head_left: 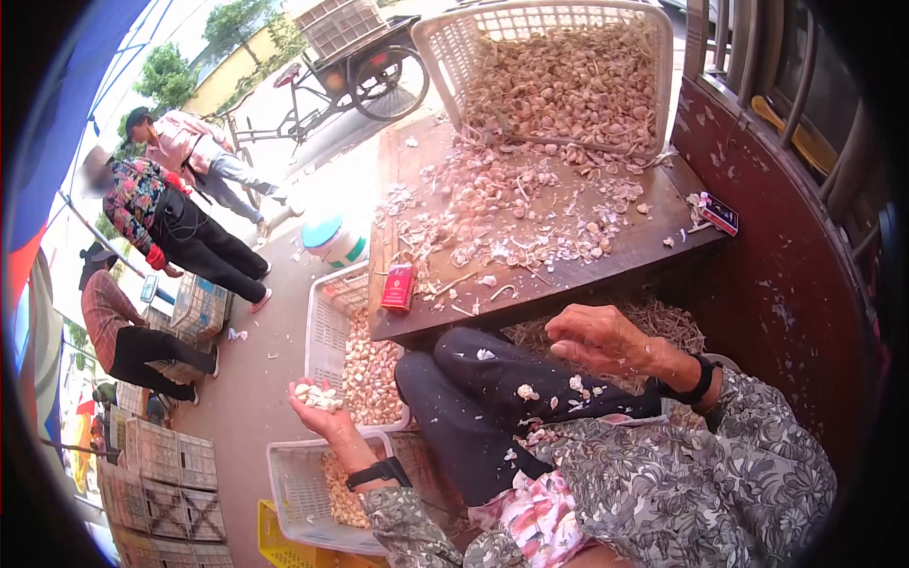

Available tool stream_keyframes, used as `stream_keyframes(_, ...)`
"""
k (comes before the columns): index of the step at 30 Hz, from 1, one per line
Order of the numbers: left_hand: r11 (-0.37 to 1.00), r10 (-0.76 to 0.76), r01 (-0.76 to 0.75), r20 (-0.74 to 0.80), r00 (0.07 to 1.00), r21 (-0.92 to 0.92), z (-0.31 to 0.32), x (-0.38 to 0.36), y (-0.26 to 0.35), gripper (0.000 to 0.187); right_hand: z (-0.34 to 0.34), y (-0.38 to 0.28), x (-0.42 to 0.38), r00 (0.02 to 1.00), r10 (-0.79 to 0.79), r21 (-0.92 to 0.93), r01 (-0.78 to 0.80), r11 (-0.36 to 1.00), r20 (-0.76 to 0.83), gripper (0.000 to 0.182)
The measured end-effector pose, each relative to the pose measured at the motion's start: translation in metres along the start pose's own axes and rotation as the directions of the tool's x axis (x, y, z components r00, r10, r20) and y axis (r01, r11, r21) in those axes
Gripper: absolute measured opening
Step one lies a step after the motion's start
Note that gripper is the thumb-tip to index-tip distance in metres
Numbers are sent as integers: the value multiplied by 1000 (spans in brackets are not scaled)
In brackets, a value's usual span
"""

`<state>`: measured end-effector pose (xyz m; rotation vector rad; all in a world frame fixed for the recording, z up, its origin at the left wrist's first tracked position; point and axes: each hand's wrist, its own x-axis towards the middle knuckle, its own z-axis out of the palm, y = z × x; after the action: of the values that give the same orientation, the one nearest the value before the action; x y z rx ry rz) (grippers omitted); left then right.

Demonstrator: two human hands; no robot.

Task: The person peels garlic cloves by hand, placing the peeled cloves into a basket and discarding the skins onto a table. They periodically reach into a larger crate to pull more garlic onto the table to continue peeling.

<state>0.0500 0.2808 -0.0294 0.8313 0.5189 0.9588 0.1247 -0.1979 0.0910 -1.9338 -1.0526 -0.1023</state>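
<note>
You have no readable text here — the small red cardboard box (398,287) carries pale lettering, and the small dark-and-red box (720,214) bears print, both too tiny to read.

Left hand (327,417) palm up, pale peeled cloves (317,395) on it, near the white basket (317,327) of unpeeled cloves and the clear-sided basket (282,473) below; right hand (601,341) over the dark-trousered lap (530,379), fingers bent. Table (530,298) in front has loose cloves and papery skins scattered about, red pack (399,287) at near left corner, big tilted basket (559,9) full of garlic at far side, three people in the street at left
</note>
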Motion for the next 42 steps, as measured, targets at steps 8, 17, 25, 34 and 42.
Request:
stream_keyframes(8,879,-199,136,93,976,457,-17,-78,-42,72,-86,106,8,920,351,-379,-392,838,-175,19)
stream_keyframes(17,728,-173,-36,234,957,684,-5,-139,2,51,-143,264,87,911,344,-699,-400,594,-228,28)
stream_keyframes(25,839,-106,44,83,991,542,-41,-133,-15,41,-110,298,160,836,504,-760,-469,450,-217,29)
stream_keyframes(34,845,-91,161,-160,983,510,88,-157,-24,32,-49,296,182,995,73,-755,1,656,64,32)
stream_keyframes(42,172,146,-555,537,831,814,103,-181,-64,39,-44,305,254,994,75,-669,-7,743,73,47)
